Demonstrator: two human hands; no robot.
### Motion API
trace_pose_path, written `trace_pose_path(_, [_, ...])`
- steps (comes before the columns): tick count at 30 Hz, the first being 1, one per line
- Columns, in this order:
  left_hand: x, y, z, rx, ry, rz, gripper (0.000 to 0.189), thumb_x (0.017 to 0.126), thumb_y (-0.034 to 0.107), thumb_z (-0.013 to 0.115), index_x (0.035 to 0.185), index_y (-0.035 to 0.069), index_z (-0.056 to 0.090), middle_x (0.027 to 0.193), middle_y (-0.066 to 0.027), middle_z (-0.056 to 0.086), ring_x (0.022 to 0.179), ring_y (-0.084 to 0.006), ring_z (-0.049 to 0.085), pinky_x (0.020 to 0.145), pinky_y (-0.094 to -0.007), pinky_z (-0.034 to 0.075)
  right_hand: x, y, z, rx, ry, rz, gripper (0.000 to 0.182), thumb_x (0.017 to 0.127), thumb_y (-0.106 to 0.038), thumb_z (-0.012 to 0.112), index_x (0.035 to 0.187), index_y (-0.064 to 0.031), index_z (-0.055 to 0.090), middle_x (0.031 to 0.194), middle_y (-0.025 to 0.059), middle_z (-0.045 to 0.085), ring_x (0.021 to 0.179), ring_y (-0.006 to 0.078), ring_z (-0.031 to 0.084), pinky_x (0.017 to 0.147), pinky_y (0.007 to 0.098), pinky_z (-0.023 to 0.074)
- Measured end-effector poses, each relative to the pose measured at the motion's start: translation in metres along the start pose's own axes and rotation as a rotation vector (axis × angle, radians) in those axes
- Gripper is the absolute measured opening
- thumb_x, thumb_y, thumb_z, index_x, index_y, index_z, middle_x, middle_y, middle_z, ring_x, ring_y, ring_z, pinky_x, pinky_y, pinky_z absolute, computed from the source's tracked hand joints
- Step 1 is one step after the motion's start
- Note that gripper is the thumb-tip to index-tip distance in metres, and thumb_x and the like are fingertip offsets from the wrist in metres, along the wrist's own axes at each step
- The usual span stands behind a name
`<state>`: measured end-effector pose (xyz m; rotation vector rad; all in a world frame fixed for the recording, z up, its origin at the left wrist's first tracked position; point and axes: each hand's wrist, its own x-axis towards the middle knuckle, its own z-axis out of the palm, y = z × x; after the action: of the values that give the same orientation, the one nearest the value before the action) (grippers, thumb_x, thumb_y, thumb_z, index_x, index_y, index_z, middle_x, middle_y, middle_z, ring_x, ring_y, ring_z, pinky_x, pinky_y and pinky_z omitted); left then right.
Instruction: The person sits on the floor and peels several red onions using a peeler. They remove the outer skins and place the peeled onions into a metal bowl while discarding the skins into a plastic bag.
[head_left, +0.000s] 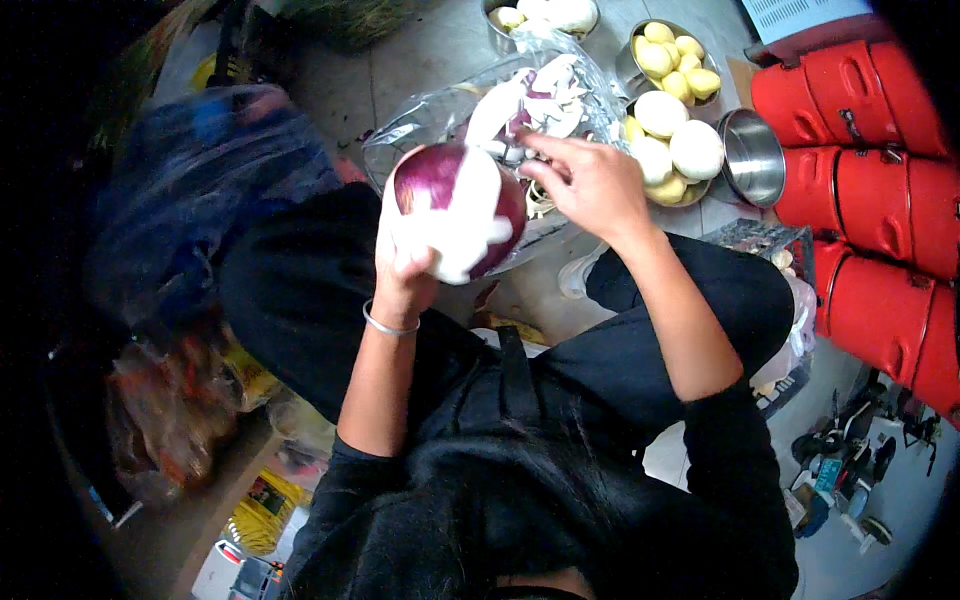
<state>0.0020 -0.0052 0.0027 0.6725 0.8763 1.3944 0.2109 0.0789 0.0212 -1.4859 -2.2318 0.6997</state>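
My left hand (401, 255) holds a large round purple-skinned vegetable (502, 247), its skin partly removed in strips that show white flesh. Just right of it my right hand (581, 176) is raised, with thumb and forefinger by a small tool, perhaps a peeler, blurred and partly hidden at the fingertips; whether it is gripped is hard to tell. Beneath both hands a clear plastic bag (450, 101) lies spread on the floor, with white and purple peelings (566, 105) on it. Peeled white round vegetables (696, 150) fill a bowl right of my right hand.
Steel pots with peeled yellow potatoes (679, 60) and white vegetables (570, 15) stand beyond. A steel pot (752, 157) stands beside red containers (862, 202) at right. A plastic crate (802, 240) is by my right knee; filled bags (210, 172) lie at left.
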Motion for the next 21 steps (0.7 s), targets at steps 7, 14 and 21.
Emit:
trace_pose_path(7, [-0.003,-0.002,-0.015,-0.015,0.069,-0.075,0.092,0.066,0.037,0.082,0.137,0.000,0.037,0.122,-0.0144,0.058,0.111,-0.0261,0.059,0.098,-0.0397,0.048,-0.004,-0.013,-0.007,0.199,0.124,-0.055,0.043,0.079,-0.021,0.076,0.121,-0.0223,0.068,0.073,0.0069,0.067,0.064,0.0199,0.064,0.055,0.0304,0.0485])
trace_pose_path(14, [0.002,-0.005,-0.009,0.034,0.058,-0.074,0.090,0.063,0.033,0.084,0.136,0.000,0.042,0.125,-0.0119,0.057,0.115,-0.0231,0.057,0.101,-0.0364,0.043,-0.007,-0.015,-0.012,0.052,0.197,-0.316,0.035,0.081,-0.036,0.072,0.115,-0.0294,0.069,0.073,0.0024,0.065,0.062,0.0222,0.064,0.054,0.0337,0.0508])
trace_pose_path(21, [0.000,0.004,0.004,0.156,-0.031,-0.020,0.108,0.052,0.037,0.089,0.139,-0.001,0.039,0.132,-0.0121,0.051,0.122,-0.0238,0.051,0.107,-0.0372,0.037,0.000,0.007,-0.009,-0.075,-0.050,0.054,0.037,0.083,-0.033,0.071,0.119,-0.0255,0.069,0.094,0.0056,0.073,0.073,0.0176,0.070,0.060,0.0284,0.0516])
